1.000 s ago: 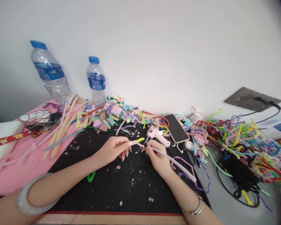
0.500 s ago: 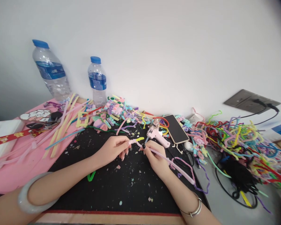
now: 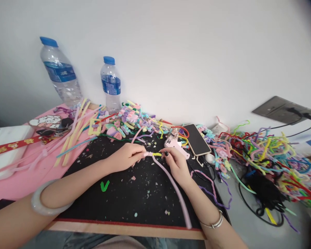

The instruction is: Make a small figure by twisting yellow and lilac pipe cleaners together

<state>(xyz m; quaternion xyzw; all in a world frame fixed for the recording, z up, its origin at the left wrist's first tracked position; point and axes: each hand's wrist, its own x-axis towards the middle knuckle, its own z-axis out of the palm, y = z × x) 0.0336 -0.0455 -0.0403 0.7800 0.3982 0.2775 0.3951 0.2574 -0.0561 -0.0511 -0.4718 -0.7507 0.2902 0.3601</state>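
Note:
A short yellow pipe cleaner (image 3: 157,154) stretches between my two hands above the black mat. My left hand (image 3: 128,155) pinches its left end, where a light pink wrap shows at the fingertips. With thumb and forefinger, my right hand (image 3: 175,165) grips the right tip of the yellow piece. From the join near the left fingertips a long lilac pipe cleaner (image 3: 174,185) curves down to the mat's front edge, loose at its far end. Just behind the right hand lies a pink glue gun (image 3: 177,147), partly hidden by it.
A phone (image 3: 197,140) lies behind my right hand. Heaped pipe cleaners (image 3: 269,155) and cables crowd the right side. Two water bottles (image 3: 111,84) stand at the wall. Pink sheeting (image 3: 49,166) with strips covers the left. A green V-shaped piece (image 3: 105,186) rests on the mat.
My right hand has let go of the lilac pipe cleaner and now pinches the yellow tip. The lilac length has swung down toward the front edge. The view has shifted slightly.

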